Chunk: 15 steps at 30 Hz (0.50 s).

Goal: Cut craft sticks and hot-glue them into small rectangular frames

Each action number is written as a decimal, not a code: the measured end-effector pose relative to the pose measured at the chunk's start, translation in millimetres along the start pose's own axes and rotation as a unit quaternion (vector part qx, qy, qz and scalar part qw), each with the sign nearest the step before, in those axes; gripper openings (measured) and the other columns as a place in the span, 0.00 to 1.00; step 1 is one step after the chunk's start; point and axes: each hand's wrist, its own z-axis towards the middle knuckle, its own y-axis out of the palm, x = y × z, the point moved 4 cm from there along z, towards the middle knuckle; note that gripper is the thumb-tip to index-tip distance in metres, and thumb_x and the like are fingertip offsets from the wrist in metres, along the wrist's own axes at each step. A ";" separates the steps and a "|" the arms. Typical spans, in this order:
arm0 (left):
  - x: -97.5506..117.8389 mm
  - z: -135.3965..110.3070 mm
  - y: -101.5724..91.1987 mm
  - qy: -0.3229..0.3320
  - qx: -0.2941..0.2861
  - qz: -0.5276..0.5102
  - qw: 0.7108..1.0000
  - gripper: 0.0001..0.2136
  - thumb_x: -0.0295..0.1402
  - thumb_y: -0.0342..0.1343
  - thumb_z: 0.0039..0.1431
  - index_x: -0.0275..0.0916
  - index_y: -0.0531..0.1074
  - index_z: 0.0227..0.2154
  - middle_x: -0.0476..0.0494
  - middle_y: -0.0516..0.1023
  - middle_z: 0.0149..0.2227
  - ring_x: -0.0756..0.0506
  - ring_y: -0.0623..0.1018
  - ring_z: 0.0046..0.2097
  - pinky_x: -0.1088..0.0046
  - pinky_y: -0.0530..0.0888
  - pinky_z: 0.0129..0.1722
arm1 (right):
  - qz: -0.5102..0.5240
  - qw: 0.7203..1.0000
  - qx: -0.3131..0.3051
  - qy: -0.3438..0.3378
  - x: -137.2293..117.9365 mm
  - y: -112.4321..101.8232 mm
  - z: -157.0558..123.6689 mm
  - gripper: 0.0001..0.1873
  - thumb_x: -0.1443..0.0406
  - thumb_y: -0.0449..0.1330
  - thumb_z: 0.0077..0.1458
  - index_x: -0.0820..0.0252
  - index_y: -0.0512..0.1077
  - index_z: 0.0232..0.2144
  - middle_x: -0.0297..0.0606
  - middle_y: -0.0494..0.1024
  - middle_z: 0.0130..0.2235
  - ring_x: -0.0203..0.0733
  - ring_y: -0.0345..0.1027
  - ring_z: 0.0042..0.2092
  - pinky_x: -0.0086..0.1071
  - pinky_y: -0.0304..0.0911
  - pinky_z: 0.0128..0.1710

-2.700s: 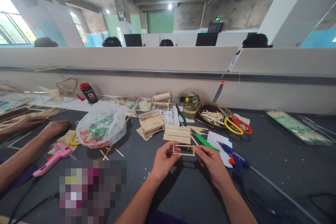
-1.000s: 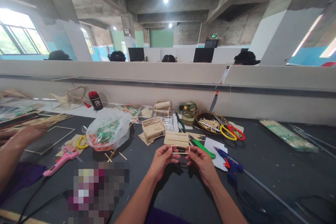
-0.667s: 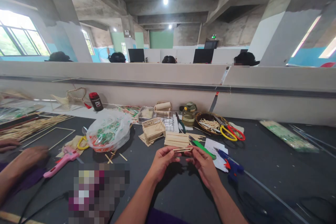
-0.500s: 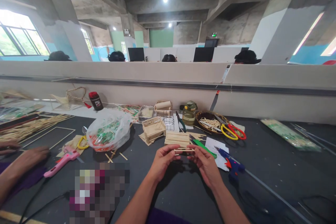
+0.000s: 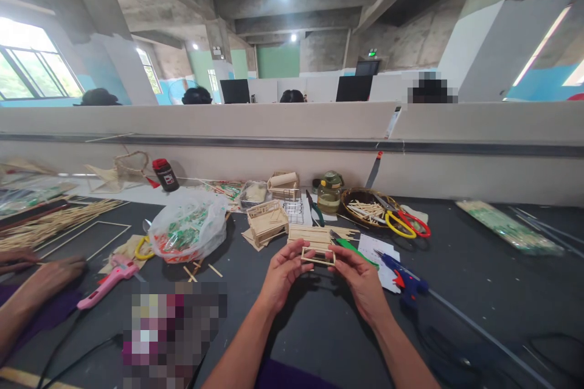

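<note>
A small rectangular frame of thin wooden sticks (image 5: pixel 318 262) is held up between my two hands. My left hand (image 5: pixel 283 270) pinches its left end, and my right hand (image 5: pixel 358 273) grips the right end. Just beyond it lies a stack of wooden sticks (image 5: pixel 308 234), partly hidden by my fingers. A green-handled tool (image 5: pixel 358 250) lies close behind my right hand, beside a white paper (image 5: pixel 381 258). To the right rests a blue glue gun (image 5: pixel 406 276). A little wooden stick box (image 5: pixel 267 222) stands past my left hand.
A plastic bag of green scraps (image 5: pixel 189 228) and a pink glue gun (image 5: pixel 109 282) lie to the left, near a co-worker's hand (image 5: pixel 61 273). At the back stand a jar (image 5: pixel 329 194) and a basket (image 5: pixel 349 209) with scissors (image 5: pixel 406 225). A partition (image 5: pixel 255 124) runs behind the table.
The stick frame has tilted in my hands, so its rectangular opening now shows instead of a narrow edge. Both hands still hold it in about the same place.
</note>
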 end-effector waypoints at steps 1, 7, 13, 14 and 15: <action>0.1 -0.2 -0.1 0.001 0.005 0.008 1.000 0.21 0.28 0.63 0.50 0.37 0.72 0.49 0.35 0.71 0.55 0.34 0.72 0.55 0.63 0.73 0.48 | -0.007 1.000 -0.002 -0.005 -0.3 -0.1 0.0 0.20 0.57 0.68 0.46 0.56 0.77 0.43 0.41 0.80 0.41 0.49 0.71 0.45 0.40 0.68 0.43; -0.8 -1.6 -0.3 0.006 0.026 0.071 0.997 0.20 0.31 0.64 0.51 0.36 0.72 0.48 0.34 0.73 0.53 0.35 0.73 0.54 0.64 0.73 0.47 | -0.022 1.000 -0.006 -0.019 -0.4 -1.2 0.1 0.20 0.57 0.66 0.48 0.56 0.76 0.44 0.41 0.80 0.42 0.48 0.71 0.46 0.39 0.68 0.43; -3.0 0.0 -2.6 0.003 0.052 0.113 0.992 0.21 0.34 0.65 0.48 0.35 0.73 0.47 0.34 0.77 0.45 0.37 0.76 0.49 0.65 0.75 0.43 | 0.006 1.000 0.019 -0.002 4.6 -5.0 3.4 0.18 0.57 0.68 0.47 0.55 0.76 0.41 0.41 0.80 0.42 0.49 0.73 0.46 0.35 0.71 0.39; -3.1 0.4 -3.2 0.004 0.057 0.121 0.991 0.21 0.34 0.65 0.48 0.35 0.73 0.47 0.34 0.78 0.44 0.37 0.77 0.48 0.65 0.75 0.42 | 0.012 1.000 0.024 0.003 5.4 -5.6 3.8 0.18 0.58 0.68 0.46 0.55 0.76 0.41 0.41 0.80 0.42 0.50 0.73 0.46 0.35 0.71 0.38; -3.3 0.7 -3.8 0.005 0.060 0.129 0.990 0.21 0.34 0.65 0.48 0.35 0.73 0.46 0.34 0.78 0.43 0.38 0.77 0.47 0.66 0.75 0.41 | 0.017 0.999 0.028 0.009 6.1 -6.1 4.0 0.18 0.58 0.68 0.46 0.55 0.76 0.41 0.40 0.80 0.42 0.50 0.73 0.46 0.35 0.72 0.37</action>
